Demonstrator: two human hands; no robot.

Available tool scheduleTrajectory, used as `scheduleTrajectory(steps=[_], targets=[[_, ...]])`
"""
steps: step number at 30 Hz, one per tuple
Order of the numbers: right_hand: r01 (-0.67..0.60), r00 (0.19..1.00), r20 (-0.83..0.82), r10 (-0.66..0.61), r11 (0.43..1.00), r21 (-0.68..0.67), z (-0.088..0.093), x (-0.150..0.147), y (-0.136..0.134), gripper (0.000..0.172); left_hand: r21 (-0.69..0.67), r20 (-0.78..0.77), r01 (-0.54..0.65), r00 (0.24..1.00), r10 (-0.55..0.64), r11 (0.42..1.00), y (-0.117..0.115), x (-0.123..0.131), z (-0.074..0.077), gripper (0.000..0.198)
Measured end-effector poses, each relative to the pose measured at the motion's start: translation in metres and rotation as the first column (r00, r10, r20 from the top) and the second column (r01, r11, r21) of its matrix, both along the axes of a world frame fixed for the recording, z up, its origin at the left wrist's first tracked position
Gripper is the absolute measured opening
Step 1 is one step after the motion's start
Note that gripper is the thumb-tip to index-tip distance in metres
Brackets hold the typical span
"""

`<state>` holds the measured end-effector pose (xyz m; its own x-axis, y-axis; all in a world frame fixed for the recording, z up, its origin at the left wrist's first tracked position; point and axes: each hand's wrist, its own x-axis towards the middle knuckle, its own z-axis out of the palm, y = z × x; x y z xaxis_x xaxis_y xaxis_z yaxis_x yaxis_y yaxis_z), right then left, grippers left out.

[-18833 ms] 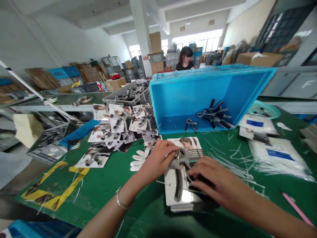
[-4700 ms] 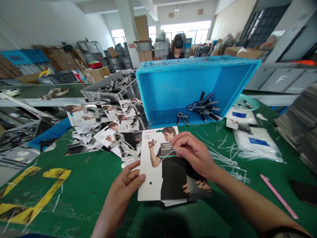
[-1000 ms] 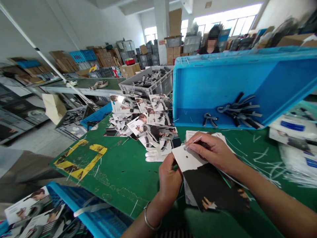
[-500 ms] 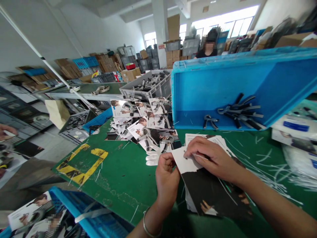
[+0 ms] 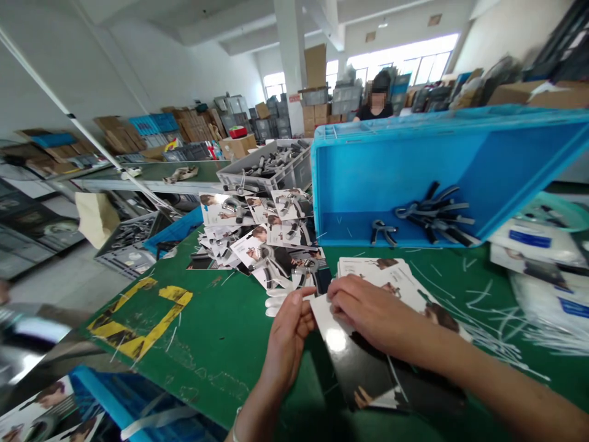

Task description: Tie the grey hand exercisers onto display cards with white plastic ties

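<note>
My right hand point(image 5: 368, 310) has its fingers bent over the top of a black-and-white printed card point(image 5: 370, 368). A thin white cable tie point(image 5: 398, 379) runs down across the card from beneath that hand. My left hand point(image 5: 289, 334) is beside the card's upper left corner, its index finger stretched out and the others loosely bent; nothing shows in it. Whether its fingertips touch the corner cannot be told. Behind the right hand lies a stack of printed cards point(image 5: 405, 276). A white glove point(image 5: 275, 301) lies just beyond my left hand.
Carded hand grips point(image 5: 264, 255) pile up beyond my hands. A tipped blue crate point(image 5: 368, 166) holds loose hand grips point(image 5: 432, 215). Loose cable ties point(image 5: 506, 337) are scattered at right, near plastic bags point(image 5: 543, 242). Another blue crate point(image 5: 110, 399) stands lower left. A person point(image 5: 377, 104) is behind.
My left hand has loosened from the card's corner and turned, its fingers now less curled. The right hand has moved slightly left and down with the card. The view has shifted a little.
</note>
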<state>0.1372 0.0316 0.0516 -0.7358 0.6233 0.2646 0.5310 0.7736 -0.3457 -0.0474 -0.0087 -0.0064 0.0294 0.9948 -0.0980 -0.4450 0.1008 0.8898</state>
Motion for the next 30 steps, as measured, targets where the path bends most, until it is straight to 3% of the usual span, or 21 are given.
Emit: scheduleTrajectory(steps=[3,6,7,9,10,11,12,16,19,21,25,28,30], targets=[[-0.04,0.993,-0.116,0.03,0.996,-0.082,0.006,0.002,-0.01,0.009,0.006,-0.237,0.042,0.971,-0.039,0.999,0.008,-0.004,0.003,0.039],[-0.081,0.969,-0.245,0.03,0.976,-0.202,0.021,0.027,-0.01,0.01,-0.074,-0.197,0.158,0.965,-0.17,0.985,0.007,-0.003,0.006,0.038],[-0.057,0.959,-0.283,-0.007,0.975,-0.215,0.025,0.041,-0.003,0.011,-0.092,-0.158,0.125,0.978,-0.138,0.988,0.004,-0.001,0.008,0.038],[0.138,0.912,-0.347,-0.217,0.961,-0.239,0.025,0.073,0.022,0.02,-0.087,-0.121,-0.028,0.993,0.017,0.996,-0.004,0.003,0.009,0.042],[0.338,0.822,-0.389,-0.417,0.906,-0.255,0.021,0.089,0.04,0.026,-0.079,-0.131,-0.081,0.989,0.071,0.994,-0.009,0.005,0.009,0.044],[0.551,0.703,-0.34,-0.625,0.78,-0.295,0.013,0.104,0.06,0.033,-0.076,-0.159,-0.093,0.984,0.08,0.993,-0.013,0.008,0.009,0.047],[0.638,0.639,-0.293,-0.711,0.703,-0.315,0.004,0.116,0.081,0.036,-0.076,-0.205,-0.076,0.977,0.059,0.994,-0.017,0.011,0.009,0.051],[0.719,0.573,-0.082,-0.815,0.548,-0.427,-0.046,0.127,0.151,0.029,-0.043,-0.461,-0.016,0.888,-0.005,0.999,-0.031,0.023,0.005,0.064],[0.742,0.535,0.025,-0.845,0.455,-0.492,-0.075,0.11,0.181,0.036,-0.007,-0.582,-0.061,0.812,0.046,0.998,-0.041,0.028,0.001,0.072],[0.743,0.509,0.053,-0.859,0.407,-0.531,-0.084,0.098,0.193,0.037,-0.013,-0.623,-0.088,0.78,0.061,0.996,-0.047,0.031,-0.001,0.075],[0.672,0.504,-0.001,-0.863,0.393,-0.628,-0.08,0.092,0.201,0.039,-0.009,-0.575,-0.008,0.818,0.001,1.0,-0.053,0.031,0.001,0.083],[0.552,0.533,-0.128,-0.837,0.458,-0.697,-0.061,0.11,0.185,0.037,0.054,-0.439,0.093,0.896,-0.06,0.994,-0.048,0.016,0.009,0.086],[0.455,0.541,-0.225,-0.81,0.507,-0.732,-0.044,0.13,0.16,0.031,0.087,-0.39,0.036,0.921,0.001,0.996,-0.04,-0.002,0.015,0.076]])
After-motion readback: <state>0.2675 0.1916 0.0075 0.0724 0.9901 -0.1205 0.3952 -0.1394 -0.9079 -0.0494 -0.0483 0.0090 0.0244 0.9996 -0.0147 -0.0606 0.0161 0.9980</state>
